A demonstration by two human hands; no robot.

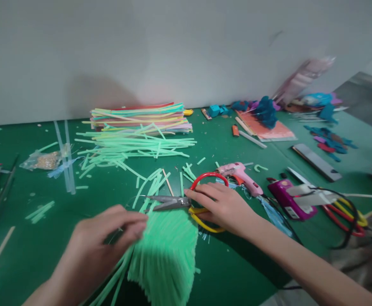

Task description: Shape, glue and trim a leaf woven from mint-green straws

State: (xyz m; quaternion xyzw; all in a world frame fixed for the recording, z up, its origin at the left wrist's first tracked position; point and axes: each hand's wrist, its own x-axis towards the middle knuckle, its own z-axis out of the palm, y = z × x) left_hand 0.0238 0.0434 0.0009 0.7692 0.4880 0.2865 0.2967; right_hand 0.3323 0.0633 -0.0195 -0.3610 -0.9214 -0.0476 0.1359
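My right hand (227,206) grips a pair of scissors (176,203) with one red and one yellow loop; the blades point left and stand slightly apart. Below them lies a fuzzy panel of mint-green pipe cleaners (165,259), packed side by side and bent over the table's front. My left hand (104,244) is slightly blurred, thumb and index finger pinched together just left of the blade tips. A faint thin thread or wire seems to run near these fingers, but what they hold is unclear. Loose green stems (154,187) stick out behind the blades.
Behind lie multicoloured pipe cleaners (141,117) and loose green ones (141,144). A pink glue gun (245,176), a purple power strip (291,199) with cables, and other scissors (359,216) are at right. A bag of beads (47,160) and clear glue sticks (67,157) lie left.
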